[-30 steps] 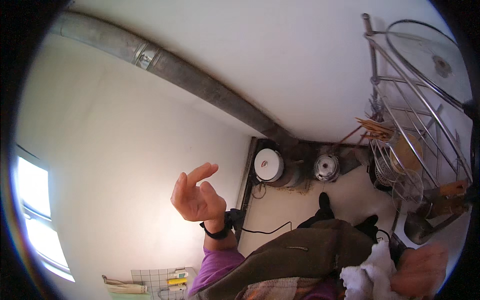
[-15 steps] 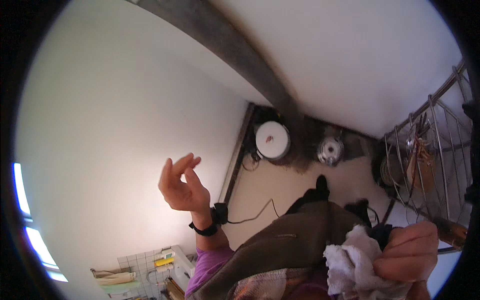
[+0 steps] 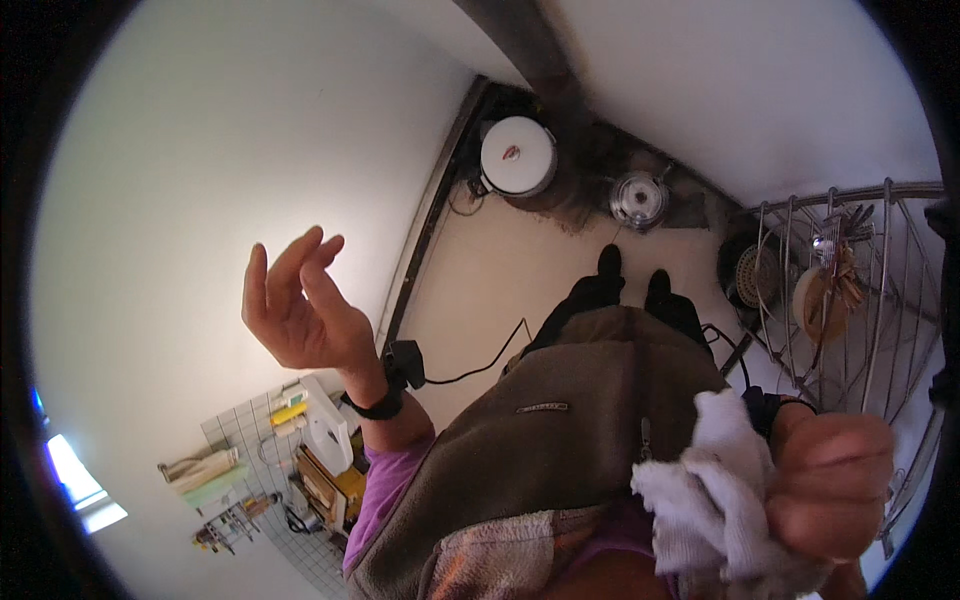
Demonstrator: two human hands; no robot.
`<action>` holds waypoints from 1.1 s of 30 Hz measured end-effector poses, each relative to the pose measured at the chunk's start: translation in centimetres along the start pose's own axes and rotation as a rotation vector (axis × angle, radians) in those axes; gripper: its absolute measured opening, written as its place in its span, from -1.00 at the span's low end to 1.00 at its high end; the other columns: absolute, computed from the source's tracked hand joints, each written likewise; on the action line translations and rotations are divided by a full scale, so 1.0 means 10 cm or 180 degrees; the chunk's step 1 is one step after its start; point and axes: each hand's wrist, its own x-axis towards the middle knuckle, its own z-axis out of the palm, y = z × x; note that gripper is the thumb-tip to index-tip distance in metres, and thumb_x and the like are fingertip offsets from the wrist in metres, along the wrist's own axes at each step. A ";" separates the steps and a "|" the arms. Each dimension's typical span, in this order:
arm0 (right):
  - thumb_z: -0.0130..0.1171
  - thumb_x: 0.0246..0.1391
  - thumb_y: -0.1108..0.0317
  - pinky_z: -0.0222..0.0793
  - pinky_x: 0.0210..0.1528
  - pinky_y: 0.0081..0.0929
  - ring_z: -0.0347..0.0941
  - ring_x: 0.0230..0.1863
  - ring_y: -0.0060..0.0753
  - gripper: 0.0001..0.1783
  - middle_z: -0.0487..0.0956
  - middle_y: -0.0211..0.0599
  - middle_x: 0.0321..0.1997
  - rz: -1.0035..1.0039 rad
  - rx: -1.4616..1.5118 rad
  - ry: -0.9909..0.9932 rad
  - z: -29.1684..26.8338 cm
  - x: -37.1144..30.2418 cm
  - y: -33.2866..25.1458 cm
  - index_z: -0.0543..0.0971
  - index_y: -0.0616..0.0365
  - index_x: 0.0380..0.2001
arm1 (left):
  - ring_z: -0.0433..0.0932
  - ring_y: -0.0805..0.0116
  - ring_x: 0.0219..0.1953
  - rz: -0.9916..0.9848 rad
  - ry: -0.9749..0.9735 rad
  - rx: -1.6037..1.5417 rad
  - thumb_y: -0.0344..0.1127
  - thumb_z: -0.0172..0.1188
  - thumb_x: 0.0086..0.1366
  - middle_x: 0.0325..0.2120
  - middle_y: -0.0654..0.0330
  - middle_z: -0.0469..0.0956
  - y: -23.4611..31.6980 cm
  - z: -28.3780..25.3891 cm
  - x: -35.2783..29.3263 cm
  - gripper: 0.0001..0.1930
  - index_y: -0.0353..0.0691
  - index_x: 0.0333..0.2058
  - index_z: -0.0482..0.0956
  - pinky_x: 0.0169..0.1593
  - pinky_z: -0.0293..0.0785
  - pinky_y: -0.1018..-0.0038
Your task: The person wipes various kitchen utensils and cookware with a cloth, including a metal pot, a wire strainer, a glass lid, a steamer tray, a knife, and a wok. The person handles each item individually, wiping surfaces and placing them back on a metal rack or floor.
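Observation:
My left hand is raised in the air at the left, in front of the pale wall. Its fingers are apart and loosely curved, with nothing in them. A black strap with a small box circles that wrist, and a black cable trails from it. At the lower right, my right hand is closed around a crumpled white knitted cloth. The cloth bunches out on the left side of the fist, over the front of my brown vest. Whether it is a glove, a sock or a rag I cannot tell.
On the floor in the far corner stand a white-lidded pot and a shiny metal lidded vessel. A wire rack holding utensils rises at the right. A wire grid with hung items is at the lower left.
The view has shifted, so the corner pots sit higher and both my feet show. My left hand appears further left and higher, still open. My right hand keeps holding the white cloth.

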 end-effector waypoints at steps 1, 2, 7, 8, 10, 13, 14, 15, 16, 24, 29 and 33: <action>0.16 0.11 0.09 0.43 -0.29 -0.58 0.41 -0.32 -0.57 -0.70 0.44 -0.42 -0.30 -0.0196 -0.0024 0.0339 -0.02 -0.04 0.06 0.43 0.10 -0.32 | 0.67 0.21 -0.43 -0.0031 -0.0020 -0.0009 -0.57 0.02 0.31 -0.34 -0.14 0.62 0.05 0.00 -0.02 -0.61 -0.46 0.10 0.25 -0.30 0.69 0.45; 0.20 0.09 0.14 0.43 -0.31 -0.61 0.41 -0.33 -0.58 -0.71 0.45 -0.41 -0.29 -0.0387 -0.0068 0.0681 0.03 0.04 0.09 0.43 0.11 -0.31 | 0.67 0.21 -0.43 -0.0150 -0.0013 0.0031 -0.57 0.02 0.31 -0.34 -0.13 0.62 0.09 0.02 -0.04 -0.61 -0.46 0.10 0.25 -0.30 0.69 0.46; 0.38 -0.01 0.24 0.49 -0.42 -0.61 0.50 -0.28 -0.44 -0.47 0.52 -0.26 -0.27 -0.1991 0.0900 0.1430 0.08 0.02 0.43 0.42 0.21 -0.02 | 0.67 0.22 -0.40 -0.0063 -0.0120 -0.0156 -0.59 0.02 0.29 -0.34 -0.14 0.62 0.36 0.08 -0.14 -0.63 -0.46 0.08 0.28 -0.31 0.67 0.44; 0.38 0.00 0.23 0.49 -0.38 -0.59 0.50 -0.25 -0.45 -0.42 0.53 -0.25 -0.24 -0.1802 0.0845 0.1270 0.05 -0.01 0.43 0.40 0.22 0.03 | 0.67 0.22 -0.39 -0.0157 -0.0092 -0.0132 -0.61 0.02 0.27 -0.35 -0.14 0.62 0.42 0.09 -0.17 -0.63 -0.47 0.06 0.30 -0.30 0.66 0.42; 0.31 -0.01 0.14 0.45 -0.36 -0.54 0.48 -0.29 -0.47 -0.52 0.53 -0.28 -0.22 -0.1655 0.0864 0.0897 0.07 -0.11 0.47 0.41 0.14 -0.09 | 0.67 0.20 -0.37 -0.0340 -0.0487 -0.0725 -0.59 0.06 0.23 -0.34 -0.14 0.62 0.58 0.13 -0.28 -0.66 -0.49 -0.01 0.37 -0.28 0.65 0.41; 0.31 -0.14 0.23 0.43 -0.51 -0.48 0.50 -0.50 -0.42 -0.70 0.52 -0.29 -0.34 -0.1521 0.1658 -0.0332 0.48 -0.06 0.72 0.53 0.08 -0.31 | 0.63 0.17 -0.25 -0.0940 -0.1882 -0.2048 -0.05 0.19 0.22 -0.21 -0.12 0.61 0.84 0.17 -0.46 -0.46 -0.52 -0.08 0.49 -0.19 0.56 0.40; 0.31 -0.19 0.38 0.44 -0.53 -0.50 0.49 -0.50 -0.39 -0.73 0.47 -0.31 -0.39 -0.1513 0.1907 -0.0607 0.66 -0.03 0.81 0.53 0.10 -0.34 | 0.60 0.14 -0.12 -0.1328 -0.2459 -0.2554 0.24 0.21 0.16 -0.14 -0.09 0.60 0.90 0.23 -0.53 -0.23 -0.49 -0.01 0.49 -0.15 0.55 0.35; 0.31 -0.22 0.40 0.50 -0.39 -0.45 0.53 -0.32 -0.23 -0.60 0.46 -0.22 -0.28 -0.1371 0.1546 -0.1354 0.66 -0.06 0.90 0.50 0.13 -0.21 | 0.54 0.10 -0.02 -0.1463 -0.2903 -0.2987 0.33 0.26 0.03 -0.04 -0.08 0.54 0.97 0.31 -0.62 -0.10 -0.45 0.05 0.45 -0.07 0.51 0.31; 0.31 -0.22 0.43 0.50 -0.32 -0.38 0.52 -0.25 -0.14 -0.55 0.44 -0.18 -0.22 -0.1402 0.1740 -0.1214 0.74 -0.08 0.96 0.46 0.15 -0.16 | 0.49 0.06 0.07 -0.1516 -0.3178 -0.3318 0.43 0.32 -0.10 0.05 -0.07 0.48 1.03 0.38 -0.70 0.04 -0.41 0.11 0.40 0.00 0.48 0.28; 0.32 -0.21 0.53 0.47 -0.17 -0.27 0.48 -0.13 -0.04 -0.46 0.38 -0.14 -0.05 -0.0880 0.1556 -0.0976 1.02 -0.07 1.21 0.44 0.11 -0.06 | 0.43 0.21 0.13 -0.2665 -0.3845 -0.2250 -0.36 0.42 0.05 0.09 0.05 0.42 1.42 0.52 -1.11 -0.13 -0.21 0.31 0.14 0.15 0.36 0.35; 0.32 -0.21 0.57 0.45 -0.18 -0.35 0.50 -0.20 -0.12 -0.46 0.39 -0.15 0.01 -0.0732 0.1674 -0.0856 1.30 -0.05 1.19 0.53 0.07 -0.03 | 0.48 0.53 -0.20 -0.3704 -0.3050 -0.2533 -0.56 0.17 0.22 -0.22 0.27 0.51 1.14 0.30 -1.20 -0.62 -0.30 0.04 0.45 -0.10 0.42 0.58; 0.18 0.09 0.44 0.44 -0.27 -0.42 0.51 -0.23 -0.20 -0.61 0.51 -0.22 -0.20 -0.0598 0.2094 -0.1173 1.62 0.09 1.15 0.52 0.09 0.03 | 0.41 0.64 -0.32 -0.3367 -0.2884 -0.2336 -0.36 0.19 0.32 -0.36 0.37 0.48 0.81 0.17 -1.26 -0.81 -0.30 -0.15 0.49 -0.24 0.35 0.66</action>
